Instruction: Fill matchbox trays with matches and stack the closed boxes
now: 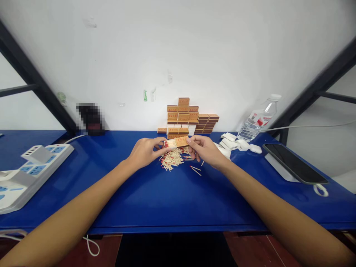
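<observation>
Between my two hands is a matchbox, its white tray of red-tipped matches [171, 143] partly slid out of the orange-brown sleeve [182, 141]. My left hand [144, 151] pinches the tray's left end between thumb and fingers. At the other end, my right hand [204, 149] grips the sleeve, thumb on its face. Just below and behind the box lies a heap of loose matches [171, 160] on the blue table. Two stray matches [195, 170] lie apart, to the right of the heap. Stacked matchboxes [178, 116] stand against the wall beyond my hands.
White tray-like pieces [230, 142] are piled right of my right hand. Farther right are a tilted clear bottle [257, 119] and a phone [293, 163] propped on a white stand. A white power strip [39, 168] lies on the left. The table [172, 207] ends at the near edge.
</observation>
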`<state>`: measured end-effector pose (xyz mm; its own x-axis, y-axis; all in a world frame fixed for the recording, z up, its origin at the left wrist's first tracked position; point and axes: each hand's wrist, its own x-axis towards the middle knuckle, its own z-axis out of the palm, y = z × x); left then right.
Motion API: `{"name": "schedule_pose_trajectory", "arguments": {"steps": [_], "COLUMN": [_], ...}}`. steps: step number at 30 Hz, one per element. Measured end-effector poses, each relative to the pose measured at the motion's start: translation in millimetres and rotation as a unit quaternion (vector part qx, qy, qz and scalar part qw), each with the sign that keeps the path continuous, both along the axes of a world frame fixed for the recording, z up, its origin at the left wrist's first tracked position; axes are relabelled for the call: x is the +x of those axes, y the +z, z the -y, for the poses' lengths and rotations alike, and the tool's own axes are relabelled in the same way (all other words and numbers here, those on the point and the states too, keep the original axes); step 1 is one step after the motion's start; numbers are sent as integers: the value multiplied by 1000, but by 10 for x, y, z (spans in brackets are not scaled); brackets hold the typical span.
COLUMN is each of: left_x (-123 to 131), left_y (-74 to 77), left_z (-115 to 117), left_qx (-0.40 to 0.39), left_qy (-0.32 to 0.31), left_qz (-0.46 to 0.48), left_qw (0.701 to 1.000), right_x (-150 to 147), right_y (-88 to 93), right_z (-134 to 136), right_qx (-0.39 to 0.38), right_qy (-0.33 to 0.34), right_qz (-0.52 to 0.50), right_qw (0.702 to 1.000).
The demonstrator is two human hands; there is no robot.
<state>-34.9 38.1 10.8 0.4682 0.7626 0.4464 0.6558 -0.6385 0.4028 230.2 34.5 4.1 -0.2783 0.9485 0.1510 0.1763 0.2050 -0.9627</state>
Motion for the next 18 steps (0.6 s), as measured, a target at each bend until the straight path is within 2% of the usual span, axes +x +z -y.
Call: {"name": "schedule_pose_trajectory", "arguments": {"steps": [6, 12, 18], "left_x": [-18, -28, -4], "left_y": [-29, -36, -22], "left_z": [-28, -39, -20], "left_qx": [0, -17, -7], "left_qy": [-4, -23, -13], "left_qz": [4, 13, 46], "left_qw": [1000, 1000, 999], "right_x": [22, 72, 32], "right_y": [-48, 5, -4], "right_z": [-30, -17, 13], "right_qx": [-2, -14, -24], "right_qy": [39, 106, 112], "right_qz": [4, 12, -10], "right_qw": [999, 994, 993]}}
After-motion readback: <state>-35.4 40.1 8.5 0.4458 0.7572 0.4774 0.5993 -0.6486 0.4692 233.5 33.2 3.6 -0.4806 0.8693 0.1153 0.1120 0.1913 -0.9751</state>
